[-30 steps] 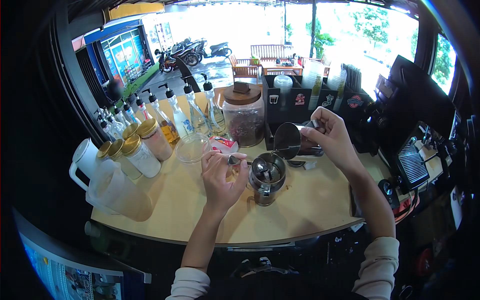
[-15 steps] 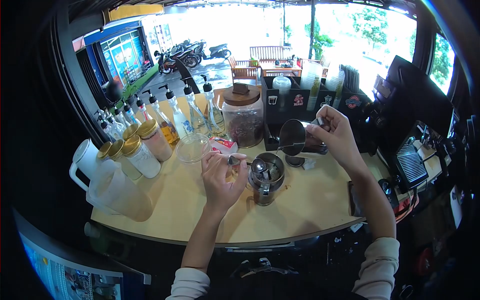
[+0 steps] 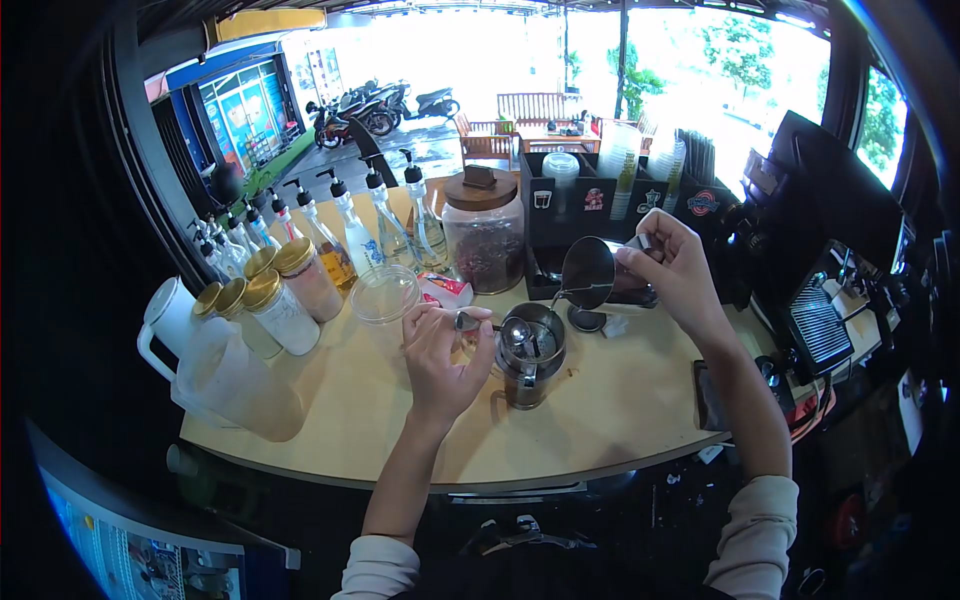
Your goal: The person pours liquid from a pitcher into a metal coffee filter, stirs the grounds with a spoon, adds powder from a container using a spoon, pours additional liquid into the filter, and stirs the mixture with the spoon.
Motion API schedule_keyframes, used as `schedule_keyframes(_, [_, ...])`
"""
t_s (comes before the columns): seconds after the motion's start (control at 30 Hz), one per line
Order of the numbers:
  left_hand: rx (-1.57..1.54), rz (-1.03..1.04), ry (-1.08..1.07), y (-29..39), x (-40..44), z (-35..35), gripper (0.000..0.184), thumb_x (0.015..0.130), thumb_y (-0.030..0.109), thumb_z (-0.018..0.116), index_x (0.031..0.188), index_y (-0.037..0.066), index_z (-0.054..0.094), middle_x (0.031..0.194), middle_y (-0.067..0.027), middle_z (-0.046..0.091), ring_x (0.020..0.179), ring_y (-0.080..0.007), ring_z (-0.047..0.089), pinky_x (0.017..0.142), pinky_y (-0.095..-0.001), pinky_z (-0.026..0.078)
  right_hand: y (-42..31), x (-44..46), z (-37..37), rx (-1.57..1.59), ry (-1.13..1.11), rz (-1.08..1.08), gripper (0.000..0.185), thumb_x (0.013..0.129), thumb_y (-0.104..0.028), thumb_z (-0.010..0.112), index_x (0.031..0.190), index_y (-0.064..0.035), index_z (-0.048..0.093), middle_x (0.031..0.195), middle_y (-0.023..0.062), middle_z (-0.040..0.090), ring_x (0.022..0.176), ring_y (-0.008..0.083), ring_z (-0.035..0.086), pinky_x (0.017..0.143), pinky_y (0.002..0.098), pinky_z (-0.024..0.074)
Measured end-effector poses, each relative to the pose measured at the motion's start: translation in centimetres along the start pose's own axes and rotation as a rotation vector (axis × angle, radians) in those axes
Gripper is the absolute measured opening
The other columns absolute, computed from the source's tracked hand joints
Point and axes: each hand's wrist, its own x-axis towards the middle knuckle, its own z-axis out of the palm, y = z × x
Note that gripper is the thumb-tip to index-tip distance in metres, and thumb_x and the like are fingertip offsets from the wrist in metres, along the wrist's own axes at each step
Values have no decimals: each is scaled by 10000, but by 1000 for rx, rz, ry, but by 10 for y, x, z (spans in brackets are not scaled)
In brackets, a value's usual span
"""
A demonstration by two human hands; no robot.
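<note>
My right hand grips a metal pitcher by its handle side, tilted to the left. A thin stream leaves its lip and falls into a metal-and-glass mug on the counter. In my left hand, fingers pinch the handle of a metal spoon, whose rounded bowl sits at the mug's opening. Dark liquid with glints shows inside the mug. Just behind my left hand stands a clear plastic cup, its lower part partly hidden. A red and white packet lies beyond the spoon.
Pump bottles line the counter's far left edge. Gold-lidded jars and plastic jugs stand at left. A wooden-lidded jar and black cup organizer are behind the mug. A coffee machine stands right.
Both hands keep nearly the same places, and the pitcher stays tilted with its stream running. The surface inside the mug looks shinier. The view has shifted very slightly.
</note>
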Motion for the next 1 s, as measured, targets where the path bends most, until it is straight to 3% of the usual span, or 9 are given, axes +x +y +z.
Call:
schedule_keyframes(0.2, [-1,-60,-33,2,-3,-1,75,792,88,675,866,93,662,673,4,570,620,-161,529,836,-352,393,-3,-5,-3,38,7,28,220,831,-13,659,784,-70,451,680,-80,362,622,-30,347,502,157,293])
schedule_keyframes(0.3, [-15,-18,-19,2,-2,1,80,802,84,672,882,89,668,711,-9,606,650,-170,554,835,-355,391,0,-11,-4,198,53,86,213,840,-18,656,788,-73,457,690,-64,424,622,-20,393,497,162,330])
schedule_keyframes(0.4, [1,17,-74,0,-2,1,88,815,78,668,902,85,674,760,-20,637,693,-178,580,835,-356,388,20,-20,-13,292,84,116,185,852,-19,639,796,-76,472,724,-30,518,618,6,457,520,173,374])
schedule_keyframes(0.47, [-10,-4,-96,3,-3,1,82,821,81,662,900,69,679,767,-40,646,719,-204,592,859,-370,404,31,-32,-14,485,137,216,133,874,-31,594,825,-77,479,729,9,553,612,75,544,544,235,440])
schedule_keyframes(0.63, [-29,-32,-129,6,-4,-1,80,831,90,659,896,56,693,776,-56,659,741,-222,604,890,-378,417,116,-67,-26,527,250,289,127,867,-19,567,789,-75,485,699,8,524,600,105,508,529,267,407])
schedule_keyframes(0.7, [-37,14,-96,5,-3,-2,74,832,89,671,906,86,684,787,-18,652,715,-181,589,833,-352,388,149,-84,-32,655,264,351,142,862,-16,556,764,-84,477,670,9,497,581,132,494,552,267,405])
schedule_keyframes(0.93, [-53,-51,-120,5,-5,0,66,843,103,663,903,91,685,789,-19,651,723,-183,589,848,-352,384,189,-119,-27,743,375,435,193,847,-38,599,727,-118,472,637,-12,475,563,123,468,540,322,408])
schedule_keyframes(1.0, [-47,-86,-128,8,-5,2,63,857,96,647,870,53,690,826,-49,666,799,-210,594,913,-371,393,197,-125,-27,771,386,433,191,847,-46,605,731,-123,474,645,-13,478,578,123,478,555,318,413])
